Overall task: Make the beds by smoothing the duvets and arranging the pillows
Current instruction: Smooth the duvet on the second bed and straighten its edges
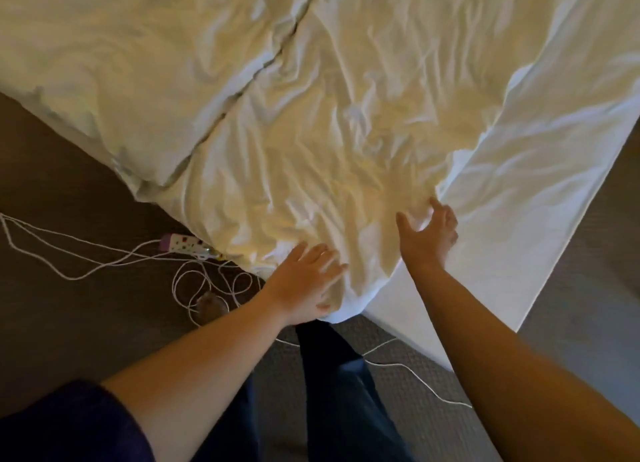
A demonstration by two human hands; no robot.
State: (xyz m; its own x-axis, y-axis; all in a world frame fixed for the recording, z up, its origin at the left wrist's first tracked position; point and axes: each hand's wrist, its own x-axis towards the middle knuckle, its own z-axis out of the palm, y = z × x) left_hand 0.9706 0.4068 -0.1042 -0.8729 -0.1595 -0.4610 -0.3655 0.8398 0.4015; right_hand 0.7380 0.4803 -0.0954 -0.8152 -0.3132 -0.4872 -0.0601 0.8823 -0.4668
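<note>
Nearest the camera, at six o'clock, are a dark blue sleeve (69, 423) and dark trouser legs (343, 392) over brown carpet (52, 184). The left hand (306, 281) lies flat on the near corner of a crumpled white fabric duvet (311, 143), fingers straight and slightly spread, pressing the cloth. At about three o'clock from it, the right hand (427, 231) hovers at the duvet's edge with fingers spread and loosely curved; whether they touch the cloth I cannot tell. A smooth white sheet (519, 202) shows at the duvet's three o'clock side. A second rumpled white duvet (121, 63) lies beside it at ten o'clock. At nine o'clock, a white power strip (183, 245) and tangled white cables (207, 285) rest on the carpet.
</note>
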